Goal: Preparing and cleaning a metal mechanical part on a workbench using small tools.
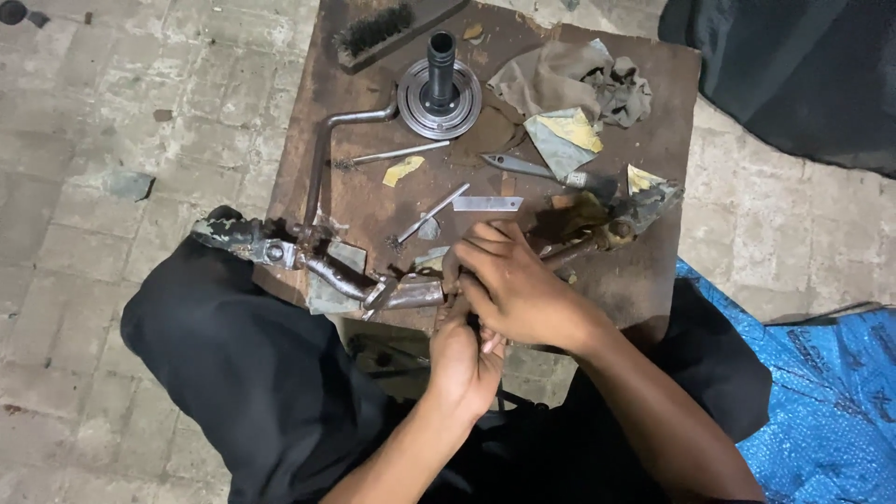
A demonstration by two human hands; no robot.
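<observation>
Right hand (518, 289) is gripping a rusty metal linkage (373, 280), fingers curled around its middle. Left hand (464, 359) is sitting just under it, pinched shut on something dark I can't make out. Everything's lying on a grimy brown board (597, 159), brick floor (112, 121) off left, blue tarp (831, 392) off right.

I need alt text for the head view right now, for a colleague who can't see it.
Both hands, the right hand above the left hand, grip the middle of a long rusty metal assembly lying across the near edge of a small brown work table. Behind it lie a wire brush, a flanged hub, rags and loose tools.
</observation>
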